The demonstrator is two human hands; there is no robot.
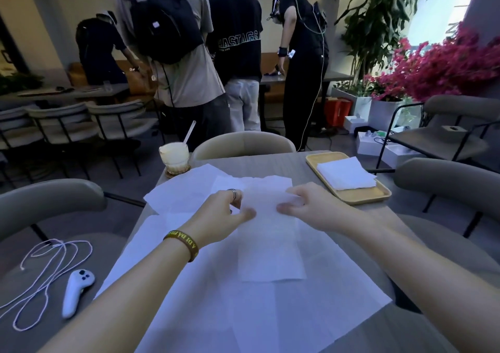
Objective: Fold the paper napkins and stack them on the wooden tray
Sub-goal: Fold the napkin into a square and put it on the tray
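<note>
Evidently mid-fold, left hand [221,214] and right hand [311,203] each pinched the napkin [270,247]; next it likely needed a flat crease, then the wooden tray [359,197] at the table's [270,163] far-right corner.

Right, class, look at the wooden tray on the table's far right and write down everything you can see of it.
The wooden tray is a pale, light-wood rectangle with rounded corners and a low raised rim. It lies flat near the far right corner of the grey table, slanted to the table's edge. A stack of folded white napkins rests inside, covering most of its floor; bare wood shows at the far and near ends. Nothing else touches it.
</note>
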